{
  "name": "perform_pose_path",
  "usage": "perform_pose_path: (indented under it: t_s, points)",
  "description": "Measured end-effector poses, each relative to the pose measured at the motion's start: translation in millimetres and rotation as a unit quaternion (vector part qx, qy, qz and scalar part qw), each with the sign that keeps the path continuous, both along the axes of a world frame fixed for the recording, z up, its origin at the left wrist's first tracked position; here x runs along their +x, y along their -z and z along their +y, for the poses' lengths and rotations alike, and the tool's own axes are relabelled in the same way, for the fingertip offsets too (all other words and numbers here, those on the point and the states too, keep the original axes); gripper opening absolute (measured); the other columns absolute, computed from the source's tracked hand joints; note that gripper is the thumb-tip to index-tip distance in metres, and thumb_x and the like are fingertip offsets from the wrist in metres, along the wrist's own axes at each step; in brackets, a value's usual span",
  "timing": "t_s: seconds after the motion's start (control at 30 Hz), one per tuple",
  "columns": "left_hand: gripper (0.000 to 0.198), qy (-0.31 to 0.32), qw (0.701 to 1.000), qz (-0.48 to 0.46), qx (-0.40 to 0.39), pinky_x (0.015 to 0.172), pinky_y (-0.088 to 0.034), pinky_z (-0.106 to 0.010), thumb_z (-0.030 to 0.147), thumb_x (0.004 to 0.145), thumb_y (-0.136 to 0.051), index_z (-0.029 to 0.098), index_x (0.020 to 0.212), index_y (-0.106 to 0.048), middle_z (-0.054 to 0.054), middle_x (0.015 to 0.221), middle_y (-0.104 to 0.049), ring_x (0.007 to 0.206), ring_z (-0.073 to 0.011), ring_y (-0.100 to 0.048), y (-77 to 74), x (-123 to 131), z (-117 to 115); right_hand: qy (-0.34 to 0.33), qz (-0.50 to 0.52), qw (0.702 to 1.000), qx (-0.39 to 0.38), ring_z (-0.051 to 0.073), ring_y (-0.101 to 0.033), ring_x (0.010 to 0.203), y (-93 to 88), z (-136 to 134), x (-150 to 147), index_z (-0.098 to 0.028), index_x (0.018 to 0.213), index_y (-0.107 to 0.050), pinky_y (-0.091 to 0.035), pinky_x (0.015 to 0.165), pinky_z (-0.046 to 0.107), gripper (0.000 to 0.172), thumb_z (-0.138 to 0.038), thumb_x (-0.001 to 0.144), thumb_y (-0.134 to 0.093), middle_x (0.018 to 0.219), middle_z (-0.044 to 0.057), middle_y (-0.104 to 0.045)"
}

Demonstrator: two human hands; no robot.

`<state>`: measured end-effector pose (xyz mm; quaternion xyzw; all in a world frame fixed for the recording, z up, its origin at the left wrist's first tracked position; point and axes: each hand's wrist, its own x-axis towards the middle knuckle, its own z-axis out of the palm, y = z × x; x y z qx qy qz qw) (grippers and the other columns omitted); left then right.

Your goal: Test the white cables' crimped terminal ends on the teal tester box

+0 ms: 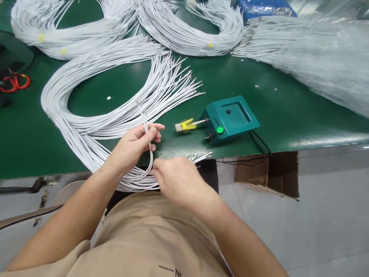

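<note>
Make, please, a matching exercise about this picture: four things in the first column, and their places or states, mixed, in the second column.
Column one
1. Left hand
2. Red-handled scissors
3. Teal machine
4. Cardboard box

Column two
A. Shows a round green button on its front
B. Stands lower than the tabletop, beyond its near edge
C. Has white wires between thumb and fingers
D. Lies on the left part of the tabletop

Right pairs: 1-C, 2-D, 3-A, 4-B
</note>
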<state>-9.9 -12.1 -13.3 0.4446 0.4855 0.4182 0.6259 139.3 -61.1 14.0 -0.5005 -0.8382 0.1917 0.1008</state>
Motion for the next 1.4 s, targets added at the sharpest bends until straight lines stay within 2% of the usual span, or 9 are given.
perform_pose_path:
  t_s: [0.13, 0.33, 0.53, 0.67, 0.83, 0.9, 1.1, 1.3, 1.4]
  points:
    - [0.033, 0.037, 0.999, 0.003, 0.000, 0.070, -0.048, -0.023, 0.044, 0.082, -0.064, 0.016, 0.098, -0.070, -0.004, 0.084, -0.061, 0.077, -0.0128, -0.056, -5.5, 3, -10, 0.163, 0.210, 0.964, 0.005, 0.013, -0.055, 0.060, -15.9, 26, 14, -0.020, 0.082, -0.065, -0.039, 0.060, 0.027, 0.022, -0.031, 0.091, -0.048, 0.071, 0.001, -0.066]
    - [0.036, 0.098, 0.987, 0.110, 0.057, 0.074, -0.048, -0.028, 0.050, 0.081, -0.063, 0.015, 0.076, -0.069, -0.004, 0.075, -0.064, 0.075, -0.0161, -0.058, -15.3, 9, -20, 0.139, 0.373, 0.916, -0.051, 0.010, -0.054, 0.062, -6.9, 44, 12, -0.020, 0.085, -0.066, -0.044, 0.064, 0.025, 0.012, -0.030, 0.078, -0.064, 0.079, -0.001, -0.065]
    - [0.036, 0.008, 0.994, 0.071, 0.081, 0.077, -0.049, -0.028, 0.043, 0.080, -0.066, 0.016, 0.105, -0.070, -0.006, 0.090, -0.071, 0.084, -0.0172, -0.063, -16.8, 5, -22, 0.177, 0.433, 0.880, -0.084, 0.012, -0.057, 0.065, 4.3, 37, 10, -0.019, 0.079, -0.065, -0.046, 0.065, 0.026, 0.015, -0.034, 0.079, -0.063, 0.074, -0.001, -0.065]
    - [0.042, -0.047, 0.995, 0.037, 0.085, 0.053, -0.042, -0.021, 0.035, 0.067, -0.079, 0.016, 0.103, -0.067, -0.003, 0.079, -0.070, 0.063, -0.0114, -0.059, -13.0, 9, -23, 0.187, 0.471, 0.857, -0.094, 0.012, -0.056, 0.063, 0.9, 33, 8, -0.018, 0.077, -0.066, -0.046, 0.064, 0.025, 0.017, -0.035, 0.077, -0.065, 0.070, -0.002, -0.064]
    - [0.037, -0.063, 0.993, 0.029, 0.093, 0.056, -0.044, -0.020, 0.029, 0.065, -0.080, 0.016, 0.093, -0.060, 0.000, 0.077, -0.065, 0.070, -0.0116, -0.059, -15.6, 16, -26, 0.231, 0.527, 0.811, -0.104, 0.010, -0.051, 0.060, 1.1, 29, 5, -0.017, 0.072, -0.068, -0.042, 0.061, 0.024, 0.016, -0.033, 0.074, -0.068, 0.065, -0.002, -0.063]
    - [0.036, -0.063, 0.993, 0.034, 0.096, 0.058, -0.044, -0.020, 0.028, 0.067, -0.079, 0.017, 0.094, -0.058, 0.000, 0.077, -0.063, 0.071, -0.0116, -0.059, -17.9, 17, -27, 0.234, 0.562, 0.781, -0.141, 0.009, -0.047, 0.057, 4.0, 29, 5, -0.017, 0.072, -0.069, -0.039, 0.058, 0.023, 0.016, -0.033, 0.075, -0.067, 0.063, -0.003, -0.060]
    - [0.034, -0.048, 0.994, 0.019, 0.092, 0.058, -0.043, -0.022, 0.026, 0.069, -0.076, 0.019, 0.079, -0.044, 0.003, 0.072, -0.062, 0.061, -0.0090, -0.057, -20.5, 17, -25, 0.204, 0.679, 0.619, -0.337, 0.006, -0.032, 0.049, 11.6, 30, 1, -0.016, 0.077, -0.069, -0.032, 0.049, 0.023, 0.016, -0.030, 0.071, -0.067, 0.057, -0.007, -0.043]
    - [0.036, 0.017, 0.996, -0.009, 0.085, 0.060, -0.043, -0.022, 0.025, 0.078, -0.069, 0.020, 0.071, -0.034, 0.002, 0.070, -0.064, 0.061, -0.0080, -0.056, -20.9, 13, -26, 0.146, 0.597, 0.763, -0.199, 0.008, -0.053, 0.060, 2.6, 33, 8, -0.022, 0.095, -0.069, -0.045, 0.065, 0.024, 0.024, -0.017, 0.073, -0.060, 0.069, -0.005, -0.060]
    - [0.035, 0.037, 0.996, -0.020, 0.074, 0.058, -0.042, -0.021, 0.025, 0.078, -0.069, 0.019, 0.071, -0.035, 0.001, 0.071, -0.064, 0.062, -0.0088, -0.057, -22.1, 10, -26, 0.142, 0.557, 0.794, -0.195, 0.011, -0.060, 0.070, -0.3, 35, 15, -0.020, 0.086, -0.071, -0.049, 0.075, 0.028, 0.014, -0.022, 0.075, -0.062, 0.075, -0.002, -0.067]
